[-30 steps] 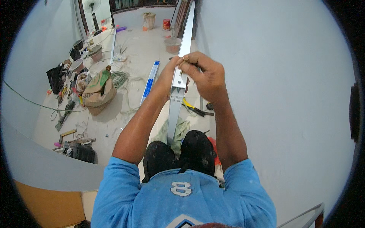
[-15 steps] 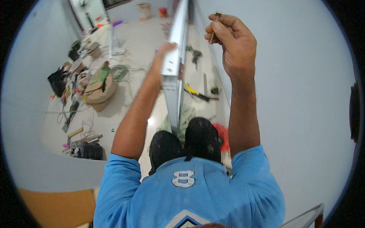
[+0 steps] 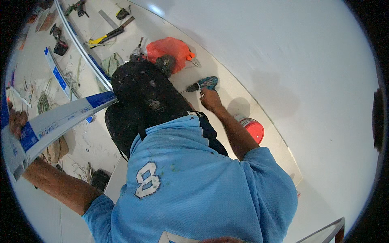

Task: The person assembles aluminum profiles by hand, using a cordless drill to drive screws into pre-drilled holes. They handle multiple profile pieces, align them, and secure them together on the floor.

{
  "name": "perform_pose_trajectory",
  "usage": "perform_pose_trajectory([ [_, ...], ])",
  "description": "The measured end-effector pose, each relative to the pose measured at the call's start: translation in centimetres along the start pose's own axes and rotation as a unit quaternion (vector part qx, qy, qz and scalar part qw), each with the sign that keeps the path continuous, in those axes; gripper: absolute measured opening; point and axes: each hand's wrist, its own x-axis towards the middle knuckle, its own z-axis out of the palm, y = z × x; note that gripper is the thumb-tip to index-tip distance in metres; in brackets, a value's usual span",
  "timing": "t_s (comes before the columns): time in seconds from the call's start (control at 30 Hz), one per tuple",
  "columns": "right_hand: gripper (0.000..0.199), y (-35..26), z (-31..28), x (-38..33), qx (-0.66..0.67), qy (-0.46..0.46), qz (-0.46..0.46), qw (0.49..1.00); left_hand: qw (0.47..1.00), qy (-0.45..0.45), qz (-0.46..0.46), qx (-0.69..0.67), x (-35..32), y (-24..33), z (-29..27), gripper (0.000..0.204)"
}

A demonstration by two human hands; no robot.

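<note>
My left hand, at the far left, grips a long metal profile with blue and white film along it. The profile slants from the picture's left rim to my dark-trousered knees. Down on the floor to the right of my knees, my right hand is closed at the handle of a blue cordless drill. The drill's chuck points left, toward my knees. My fingers partly hide its handle, and whether anything else is in that hand cannot be seen.
A red-lidded bucket stands beside my right forearm, near the white wall. Beyond my knees lie a red plastic bag, another drill, a yellow-handled tool and a tape measure. Another filmed strip lies left.
The view has swung round. My right hand came down from beside the wall, where it held a small bolt-like piece, to the blue drill. The left hand's profile now slants leftward.
</note>
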Motion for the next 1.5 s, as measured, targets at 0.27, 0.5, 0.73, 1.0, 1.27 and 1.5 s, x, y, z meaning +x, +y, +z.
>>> perform_pose_trajectory([
  [0.27, 0.014, 0.4, 5.8, 1.4, -0.137, 0.009, -0.035, 0.99, 0.998, 0.036, 0.03, 0.036, -1.8, -1.5, 0.2, 0.073],
  [0.5, 0.016, -6.0, -1.0, 11.9, 0.05, 0.204, -0.115, 0.971, 1.0, -0.005, 0.02, 0.015, -2.6, -1.3, 0.6, 0.079],
  [0.73, 0.024, -5.4, 2.3, 25.5, 0.272, 0.155, 0.134, 0.94, 1.0, -0.024, 0.018, 0.0, -3.3, -1.3, 1.0, 0.088],
  [1.0, 0.037, -12.9, 0.1, 25.2, 0.186, 0.18, 0.011, 0.966, 0.998, -0.05, 0.021, 0.016, -5.0, -1.0, -3.1, 0.098],
  [1.27, 0.022, -20.4, 3.3, 22.6, -0.216, 0.159, -0.295, 0.917, 0.996, -0.005, 0.091, 0.026, -3.6, -2.1, 4.1, 0.068],
  [1.5, 0.024, -24.0, 3.6, 25.6, -0.187, -0.092, -0.218, 0.953, 0.994, 0.041, 0.095, 0.029, -4.8, -3.3, 2.9, 0.067],
])
